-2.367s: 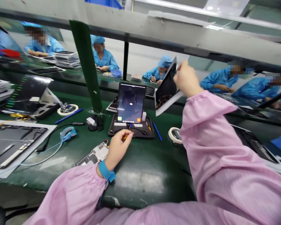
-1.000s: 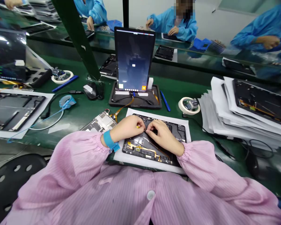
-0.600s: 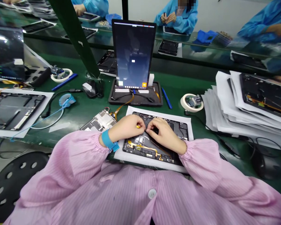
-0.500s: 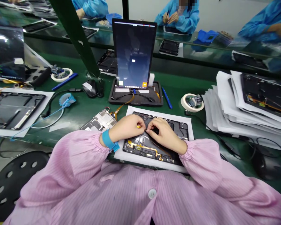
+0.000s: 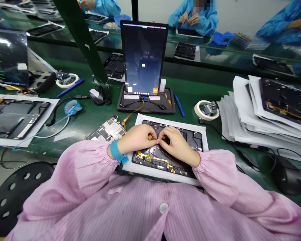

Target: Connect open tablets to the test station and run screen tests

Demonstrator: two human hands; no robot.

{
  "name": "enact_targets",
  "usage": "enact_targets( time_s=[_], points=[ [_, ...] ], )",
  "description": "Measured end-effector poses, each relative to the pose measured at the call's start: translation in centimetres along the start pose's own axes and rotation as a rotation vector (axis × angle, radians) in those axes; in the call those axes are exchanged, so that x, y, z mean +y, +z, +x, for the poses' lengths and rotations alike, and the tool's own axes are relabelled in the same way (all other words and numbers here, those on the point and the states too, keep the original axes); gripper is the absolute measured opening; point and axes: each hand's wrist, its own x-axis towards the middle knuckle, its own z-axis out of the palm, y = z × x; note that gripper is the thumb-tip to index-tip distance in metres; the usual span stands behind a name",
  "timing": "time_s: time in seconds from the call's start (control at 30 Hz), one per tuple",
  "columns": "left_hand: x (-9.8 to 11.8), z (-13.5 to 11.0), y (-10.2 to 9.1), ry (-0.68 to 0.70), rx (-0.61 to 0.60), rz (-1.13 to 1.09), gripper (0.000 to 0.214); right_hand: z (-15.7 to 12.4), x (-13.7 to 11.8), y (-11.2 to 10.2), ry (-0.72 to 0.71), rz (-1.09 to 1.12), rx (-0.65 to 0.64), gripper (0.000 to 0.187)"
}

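My left hand (image 5: pixel 142 136) and my right hand (image 5: pixel 173 140) meet fingertip to fingertip over an opened black tablet housing (image 5: pixel 197 140). Both are closed in a pinch, and what lies between the fingertips is too small or hidden to name. A bit of yellow shows beside the left fingers. The housing rests on a white paper sheet (image 5: pixel 137 170), with an orange flex cable (image 5: pixel 155 158) along its near side. A blue wrist strap (image 5: pixel 115 151) circles my left wrist. Left of the housing lies a circuit board (image 5: pixel 110 129), partly behind my left arm.
A lit tablet screen (image 5: pixel 144 60) stands upright in a black tray (image 5: pixel 147 108). A blue pen (image 5: pixel 179 105) and a tape roll (image 5: pixel 206 111) lie to its right. Stacked paper with housings (image 5: pixel 235 110) stands at right, a mouse (image 5: pixel 97 95) at left. Co-workers in blue sleeves (image 5: pixel 205 20) sit opposite.
The left fingertips have straightened slightly toward the right hand and now touch its fingertips. The view has shifted a little; other things on the bench stay in place.
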Motion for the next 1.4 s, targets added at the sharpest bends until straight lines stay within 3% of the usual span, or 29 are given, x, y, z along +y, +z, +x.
enact_targets(
  time_s=[0.37,0.47,0.57,0.63,0.7,0.77,0.83,0.93,1.0,1.07,1.17,1.3,1.4],
  points=[
    [0.6,0.4,0.9,0.056,0.123,0.012,0.014,0.1,0.1,0.1,-0.021,-0.042,0.024,0.008],
    [0.6,0.1,0.6,-0.007,0.063,0.021,0.011,-1.2,-1.1,-3.5,-0.057,-0.237,-0.012,0.013],
    [1.8,-0.5,-0.5,-0.052,-0.027,0.134,0.014,-4.0,-1.3,-9.3,-0.028,-0.424,0.089,0.021],
    [3.4,-0.6,-1.3,0.018,0.018,0.236,0.029,-6.1,-0.2,-12.4,0.107,-0.511,0.136,0.015],
    [5.4,0.1,-1.4,0.112,0.105,0.282,0.040,-8.1,1.6,-13.5,0.285,-0.592,0.069,0.007],
    [7.2,1.6,-0.5,0.169,0.149,0.317,0.037,-9.8,3.5,-12.8,0.399,-0.606,-0.048,0.004],
    [8.1,3.7,1.3,0.173,0.159,0.382,0.028,-11.0,4.9,-11.2,0.404,-0.498,-0.110,0.011],
    [7.5,7.0,4.3,0.164,0.179,0.472,0.023,-11.9,6.1,-9.7,0.371,-0.278,-0.140,0.020],
    [6.5,8.5,5.4,0.179,0.172,0.472,0.022,-11.5,6.6,-9.8,0.383,-0.230,-0.133,0.016],
    [5.7,9.1,5.7,0.204,0.163,0.453,0.022,-10.2,7.2,-10.2,0.353,-0.300,-0.025,0.011],
    [5.5,9.1,5.3,0.291,0.203,0.493,0.021,-7.4,8.2,-10.1,0.216,-0.588,0.097,0.027],
    [5.7,9.0,5.4,0.359,0.144,0.529,0.021,-5.4,9.2,-9.4,0.072,-0.874,-0.057,0.041],
    [5.7,9.3,5.9,0.342,0.105,0.543,0.022,-5.6,9.6,-9.4,0.067,-0.970,-0.036,0.040]
  ],
)
